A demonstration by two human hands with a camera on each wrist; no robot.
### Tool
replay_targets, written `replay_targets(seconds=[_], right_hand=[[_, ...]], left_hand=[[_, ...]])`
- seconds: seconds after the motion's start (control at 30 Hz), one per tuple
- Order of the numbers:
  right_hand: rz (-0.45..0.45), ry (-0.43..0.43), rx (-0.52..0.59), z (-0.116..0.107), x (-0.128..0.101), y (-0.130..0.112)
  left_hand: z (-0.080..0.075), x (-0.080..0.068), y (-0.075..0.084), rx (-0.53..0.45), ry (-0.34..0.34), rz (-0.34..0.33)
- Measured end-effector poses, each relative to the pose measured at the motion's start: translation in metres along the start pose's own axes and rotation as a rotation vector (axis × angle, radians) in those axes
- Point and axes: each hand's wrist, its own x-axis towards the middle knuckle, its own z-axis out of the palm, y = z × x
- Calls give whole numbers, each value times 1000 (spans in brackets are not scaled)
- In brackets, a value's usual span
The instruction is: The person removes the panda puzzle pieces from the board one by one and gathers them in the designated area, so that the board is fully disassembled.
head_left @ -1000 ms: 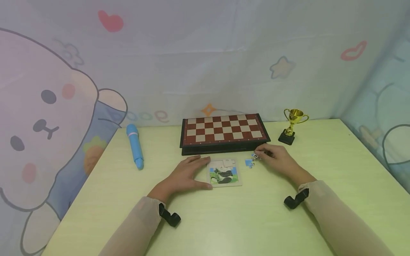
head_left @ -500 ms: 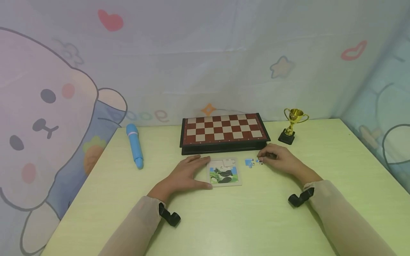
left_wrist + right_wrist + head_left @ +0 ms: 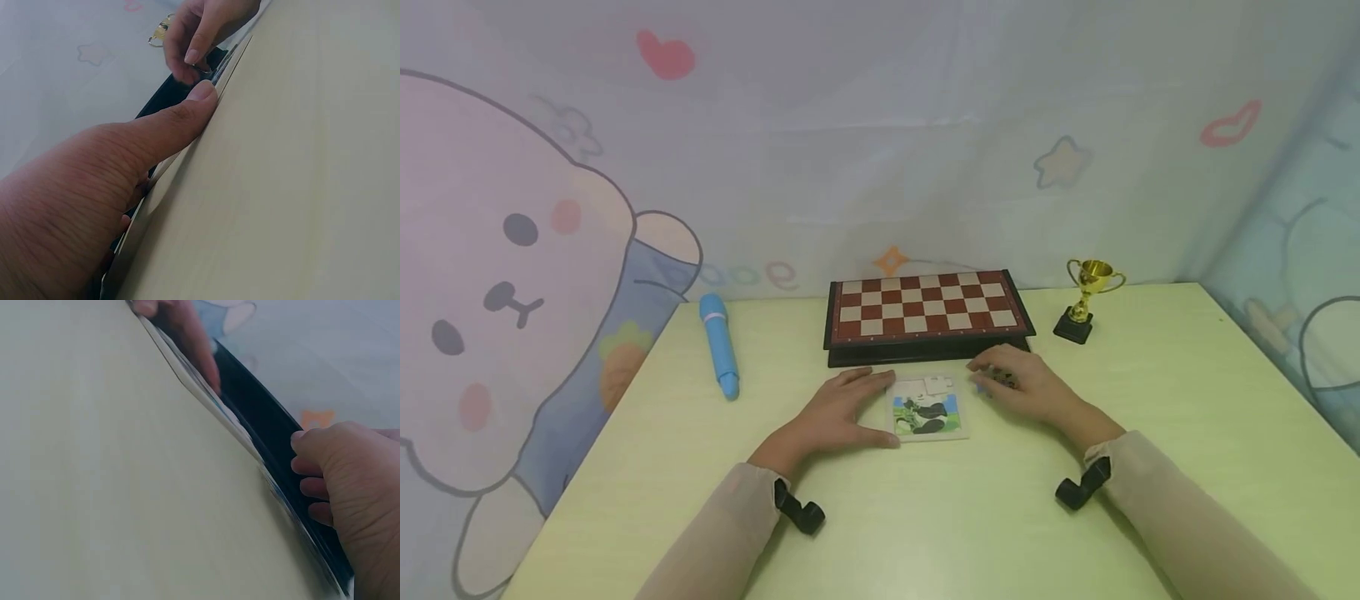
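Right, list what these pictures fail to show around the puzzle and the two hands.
- Loose puzzle pieces: in the head view the right hand covers them; whether it pinches one cannot be told.
- Puzzle tray: its left edge sits under the left hand; both wrist views show it edge-on, picture unseen.
- Right fingertips: blurred in the left wrist view, curled out of sight in the right wrist view.

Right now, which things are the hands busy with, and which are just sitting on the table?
In use:
- puzzle board, left hand resting against its edge
- loose puzzle pieces, mostly hidden under the right hand

Just lying about:
- chessboard
- gold trophy
- blue pen
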Motion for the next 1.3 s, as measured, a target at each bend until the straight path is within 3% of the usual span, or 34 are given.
replay_targets(seconds=[0.33,0.67,1.0,1.17,1.3], right_hand=[[-34,-158,-16,27,30,-22],[16,-194,-53,32,36,-23],[-39,-153,-142,34,37,-27],[103,-74,-177,34,38,-29],[172,7,-138,33,38,-29]], left_hand=[[2,1,-5,18,5,-4],[2,1,-3,15,5,-9],[5,0,-6,23,14,-7],[4,0,-5,25,15,-1],[4,1,-4,13,14,-7]])
